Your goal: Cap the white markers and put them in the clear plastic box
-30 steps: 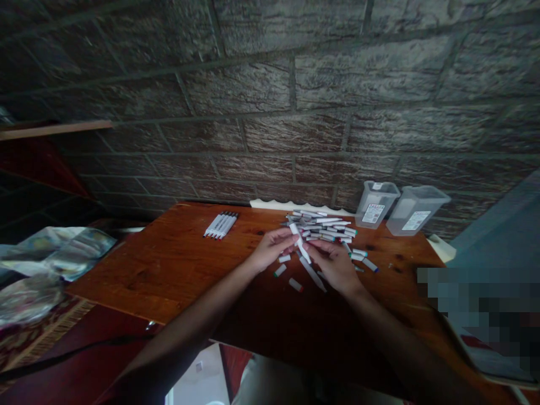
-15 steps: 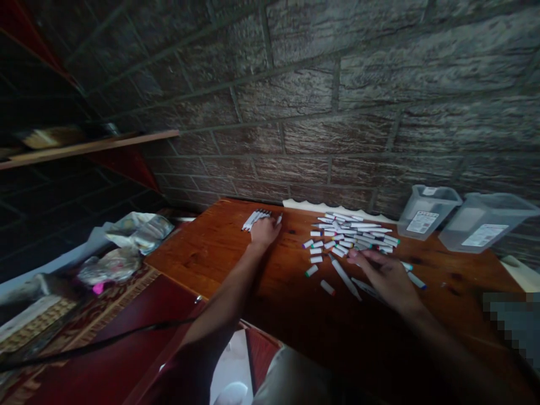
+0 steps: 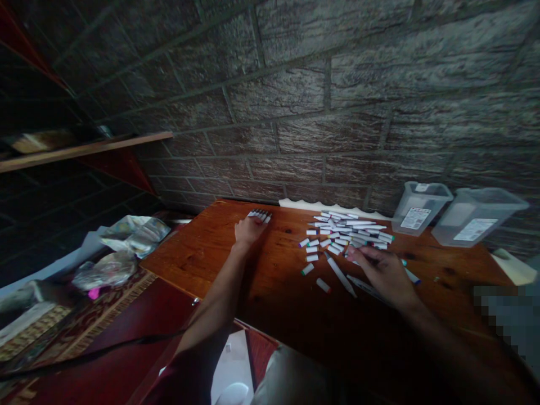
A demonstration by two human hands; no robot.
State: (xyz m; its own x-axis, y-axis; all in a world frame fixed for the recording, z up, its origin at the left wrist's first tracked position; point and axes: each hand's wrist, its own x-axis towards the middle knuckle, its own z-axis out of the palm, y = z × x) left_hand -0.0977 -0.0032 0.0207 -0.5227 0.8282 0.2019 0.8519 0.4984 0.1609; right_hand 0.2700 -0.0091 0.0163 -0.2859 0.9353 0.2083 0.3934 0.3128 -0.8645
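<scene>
My left hand [image 3: 248, 230] rests over a row of white markers [image 3: 262, 216] lying side by side at the table's far edge. Its palm and bent fingers cover their near ends, so its grip is hidden. To the right spreads a loose pile of white markers [image 3: 358, 224], with short white caps [image 3: 312, 258] with coloured ends along its left side. At the pile's near edge my right hand [image 3: 383, 273] has thumb and forefinger closed together; whatever is between them is too small to make out. One uncapped marker [image 3: 340, 274] lies just left of that hand.
Two clear plastic containers [image 3: 422, 208] with white labels stand at the back right of the wooden table [image 3: 189, 247], against the brick wall [image 3: 295, 135]. Plastic bags [image 3: 135, 235] lie left of the table. A shelf [image 3: 88, 151] juts out at upper left.
My left hand has shifted left over the row; the single marker seen at its fingers now appears in line with the others. My right hand stays by the pile. The view has moved slightly.
</scene>
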